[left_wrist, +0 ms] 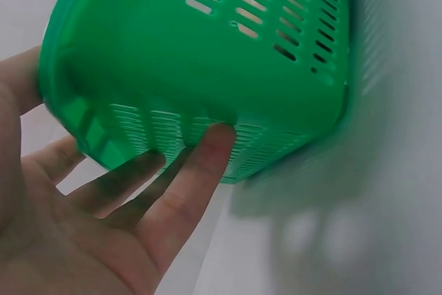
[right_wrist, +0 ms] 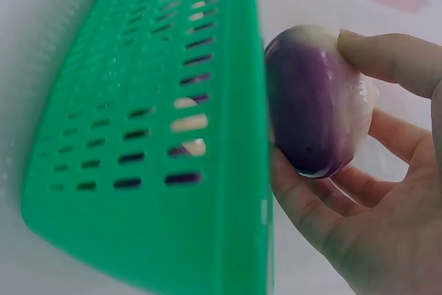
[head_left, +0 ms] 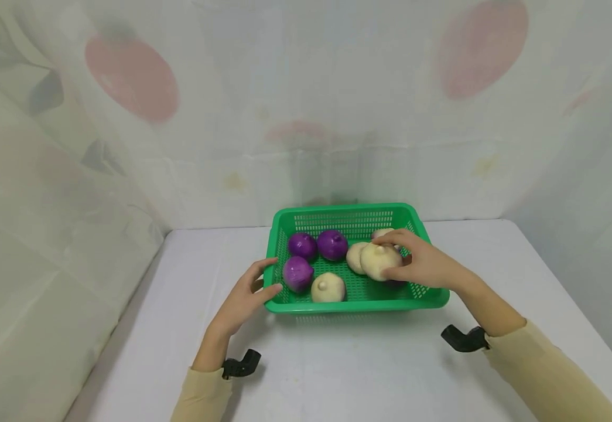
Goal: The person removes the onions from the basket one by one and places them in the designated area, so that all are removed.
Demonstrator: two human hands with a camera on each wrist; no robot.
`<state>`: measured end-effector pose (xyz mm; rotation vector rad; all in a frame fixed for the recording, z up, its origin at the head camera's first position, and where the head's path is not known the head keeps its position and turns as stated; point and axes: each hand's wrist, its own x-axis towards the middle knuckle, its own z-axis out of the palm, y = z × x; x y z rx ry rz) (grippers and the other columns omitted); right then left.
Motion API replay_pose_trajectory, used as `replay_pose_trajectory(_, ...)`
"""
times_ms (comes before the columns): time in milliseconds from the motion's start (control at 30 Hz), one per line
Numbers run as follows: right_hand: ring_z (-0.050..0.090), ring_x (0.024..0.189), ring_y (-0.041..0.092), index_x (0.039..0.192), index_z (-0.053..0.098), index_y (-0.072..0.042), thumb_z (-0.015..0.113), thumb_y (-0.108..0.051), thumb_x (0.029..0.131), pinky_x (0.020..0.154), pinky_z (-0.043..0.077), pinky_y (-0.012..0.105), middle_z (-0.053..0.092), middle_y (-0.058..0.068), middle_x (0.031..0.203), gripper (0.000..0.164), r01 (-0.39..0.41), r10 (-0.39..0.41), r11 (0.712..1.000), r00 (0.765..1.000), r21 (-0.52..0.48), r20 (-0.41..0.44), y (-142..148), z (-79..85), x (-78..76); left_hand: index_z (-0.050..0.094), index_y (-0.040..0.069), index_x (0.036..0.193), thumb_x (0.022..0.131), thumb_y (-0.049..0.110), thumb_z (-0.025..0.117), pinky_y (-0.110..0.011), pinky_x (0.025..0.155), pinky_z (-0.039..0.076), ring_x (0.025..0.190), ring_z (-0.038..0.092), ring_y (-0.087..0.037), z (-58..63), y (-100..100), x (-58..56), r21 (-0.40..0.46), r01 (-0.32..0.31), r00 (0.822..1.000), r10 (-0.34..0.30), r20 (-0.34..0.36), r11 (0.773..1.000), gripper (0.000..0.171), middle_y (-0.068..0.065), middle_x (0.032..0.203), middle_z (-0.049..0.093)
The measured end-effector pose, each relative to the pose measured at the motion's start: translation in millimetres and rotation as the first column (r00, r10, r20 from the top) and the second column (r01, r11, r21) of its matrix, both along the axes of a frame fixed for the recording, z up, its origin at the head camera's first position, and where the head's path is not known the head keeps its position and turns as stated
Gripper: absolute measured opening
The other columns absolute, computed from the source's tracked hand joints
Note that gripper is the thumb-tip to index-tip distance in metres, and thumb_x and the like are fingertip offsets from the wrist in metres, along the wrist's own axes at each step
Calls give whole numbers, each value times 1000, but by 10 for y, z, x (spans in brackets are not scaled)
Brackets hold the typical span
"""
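A green plastic basket (head_left: 348,306) with slotted walls holds several round vegetables. My left hand (head_left: 242,299) is at its left end, gripping the rim. In the left wrist view, other fingers (left_wrist: 183,205) lie along the outside of the wall. Over the right part of the basket, my right hand (head_left: 427,261) holds a turnip (head_left: 379,262) between thumb and fingers. The right wrist view shows this turnip (right_wrist: 311,101) purple on one side and whitish on the other, up at rim level. Another whitish turnip (head_left: 355,258) shows partly behind it.
Purple bulbs (head_left: 298,274) sit in the basket's left part, and a whitish turnip (head_left: 328,288) lies by the front wall. One more pale one (head_left: 382,233) is partly hidden by the right hand. The white table (head_left: 337,369) meets a patterned curtain (head_left: 306,88) behind.
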<state>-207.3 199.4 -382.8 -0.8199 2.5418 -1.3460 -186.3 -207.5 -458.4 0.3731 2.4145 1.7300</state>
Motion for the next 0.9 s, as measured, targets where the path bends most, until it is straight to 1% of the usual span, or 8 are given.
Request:
replay_pose_trajectory(100,42,136,25,140,58,-11,80,-22,90,97,51,48,46,6,151,56,17,-17,1000,1000,4,-4,66,22,10,40,20,154,97,36,72,-59,104,43,140,43,-44,10,-13,2,-5,9,1000,-9,1,1000,67,-7,160,35)
replay_pose_trajectory(200,47,132,24,143,56,-13,81,-27,90,98,52,42,48,4,150,61,55,-54,998,998,41,-18,132,43,27,41,21,154,96,37,72,-58,104,43,140,43,-42,9,-16,1,-1,1,1000,-1,5,1000,68,-5,159,36)
replay_pose_trajectory(300,50,129,22,144,55,-14,81,-27,89,97,52,38,50,2,148,63,91,-90,994,996,52,-13,194,64,47,42,20,153,96,37,72,-58,104,43,139,44,-42,0,-11,-4,4,-13,1000,13,2,1000,67,-5,159,37)
replay_pose_trajectory(467,51,125,23,145,54,-15,80,-25,90,97,52,36,52,1,143,62,115,-115,993,993,31,-6,299,93,82,43,21,153,96,39,71,-59,104,43,139,44,-41,-14,-1,-9,-2,-34,999,34,-10,999,66,-5,159,36)
replay_pose_trajectory(533,55,121,24,146,53,-16,79,-26,91,97,52,33,52,2,141,62,129,-129,991,992,28,1,343,101,97,44,23,153,96,40,71,-59,104,43,139,44,-41,-16,4,-5,-7,-44,999,44,-14,999,65,-4,159,36)
replay_pose_trajectory(733,62,112,26,148,51,-15,76,-27,94,91,53,27,46,5,147,61,165,-166,986,986,21,14,459,151,148,45,26,151,97,41,70,-62,105,41,141,41,-45,-26,23,15,-23,-64,997,64,-35,998,62,-2,160,35)
replay_pose_trajectory(800,63,110,25,148,50,-16,76,-27,94,89,53,26,45,5,148,61,187,-187,982,982,23,17,499,168,163,45,26,152,97,42,69,-64,105,40,141,40,-47,-32,30,16,-32,-69,997,68,-37,997,62,-3,161,35)
replay_pose_trajectory(900,65,105,22,147,51,-19,77,-28,93,86,52,23,46,1,146,61,234,-235,972,972,16,26,567,195,179,45,26,152,97,43,69,-66,105,39,141,39,-48,-38,43,13,-46,-77,996,75,-36,996,62,-4,162,34)
